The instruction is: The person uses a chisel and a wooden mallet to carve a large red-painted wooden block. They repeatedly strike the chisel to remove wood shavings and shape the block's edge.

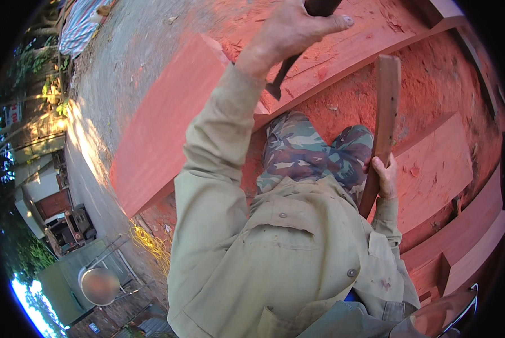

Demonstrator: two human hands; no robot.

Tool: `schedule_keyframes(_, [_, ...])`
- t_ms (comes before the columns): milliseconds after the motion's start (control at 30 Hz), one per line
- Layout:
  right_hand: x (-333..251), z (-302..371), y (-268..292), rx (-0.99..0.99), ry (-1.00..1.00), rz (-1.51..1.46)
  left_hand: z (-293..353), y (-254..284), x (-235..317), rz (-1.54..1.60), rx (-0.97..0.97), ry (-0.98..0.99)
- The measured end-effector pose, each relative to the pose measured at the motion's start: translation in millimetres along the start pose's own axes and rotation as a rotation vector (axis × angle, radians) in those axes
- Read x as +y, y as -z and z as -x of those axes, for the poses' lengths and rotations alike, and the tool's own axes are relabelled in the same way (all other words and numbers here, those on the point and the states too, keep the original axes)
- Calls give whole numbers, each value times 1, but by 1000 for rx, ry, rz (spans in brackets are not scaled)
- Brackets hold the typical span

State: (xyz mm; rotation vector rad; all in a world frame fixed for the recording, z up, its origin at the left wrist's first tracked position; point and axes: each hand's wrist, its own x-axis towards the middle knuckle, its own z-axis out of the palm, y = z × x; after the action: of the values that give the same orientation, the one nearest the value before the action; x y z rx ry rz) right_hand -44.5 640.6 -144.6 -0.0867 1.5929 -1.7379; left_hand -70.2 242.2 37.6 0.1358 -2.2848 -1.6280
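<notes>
My left hand [297, 31] is raised over the reddish timber, closed around a dark tool [286, 73] with a thick dark upper part and a narrow shank that flares at its lower tip. Its exact kind is hard to make out, and the fingers are partly hidden behind it. In front of my right knee, my right hand [385, 174] grips a long brown wooden bar [386, 101]. The bar stands nearly upright in the view, with a few small dark spots along its upper part. Large reddish planks [173, 121] lie around my camouflage-clad legs [297, 146].
Red shavings and dust [342, 107] cover the ground. More timber [432, 169] lies on the right. A tangle of yellow cord [151, 245] is at the left, a striped sheet [83, 25] at the far left. Sheds and trees stand beyond a path.
</notes>
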Motion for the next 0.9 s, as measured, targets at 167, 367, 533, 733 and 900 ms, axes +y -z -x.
schedule_keyframes(167, [-37, -9, -5, 12, 56, 123, -21, 0, -50, -101, -113, 96])
schedule_keyframes(367, [-49, -17, -12, 43, 36, 135, -20, -7, -102, 54, -264, 283])
schedule_keyframes(533, [-50, -26, -16, 92, 31, 101, -30, -21, -113, 43, -297, 259])
schedule_keyframes(733, [-66, -45, -16, 128, 97, 53, -44, -33, -125, 92, -443, 293])
schedule_keyframes(900, [-97, -64, -13, 147, 196, 73, -40, -34, -127, 55, -394, 242])
